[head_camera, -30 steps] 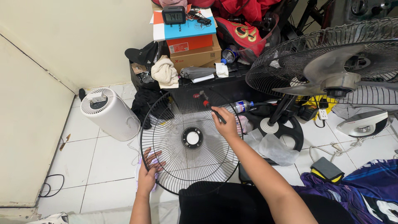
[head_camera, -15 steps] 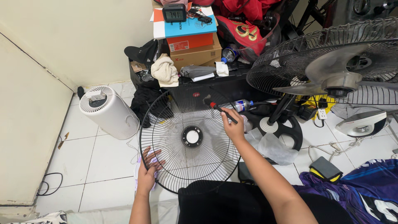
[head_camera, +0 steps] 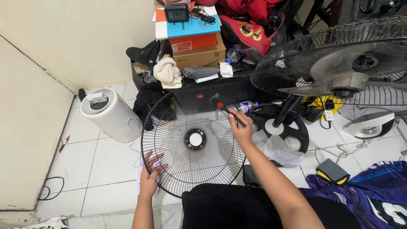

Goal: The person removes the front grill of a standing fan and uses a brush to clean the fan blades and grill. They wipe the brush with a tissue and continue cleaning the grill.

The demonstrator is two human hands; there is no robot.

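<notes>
White floor tiles [head_camera: 97,163] run from a cream wall on the left to a heap of clutter at the back. Farthest left stands a white cylindrical air purifier [head_camera: 109,114], tilted a little. Next to it a round black wire fan guard [head_camera: 194,142] is propped nearly upright on the floor, its open centre ring facing the camera. The left hand [head_camera: 150,178] grips the guard's lower left rim, fingers curled through the wires over a pale cloth [head_camera: 142,176]. The right hand [head_camera: 241,129] is closed around a thin brush [head_camera: 229,112] with a red collar; its long axis slants from the fist up and to the left, the bristle end pointing at the guard's upper right rim. Compared with a second ago, the hand and brush have travelled rightward along the top of the guard, while the left hand has kept its place. Behind sit stacked boxes [head_camera: 195,40] with a small digital clock [head_camera: 177,13] on top. Right of the guard a standing fan [head_camera: 339,68] shows its bare blades, and a clothes iron [head_camera: 371,125] lies beyond.
</notes>
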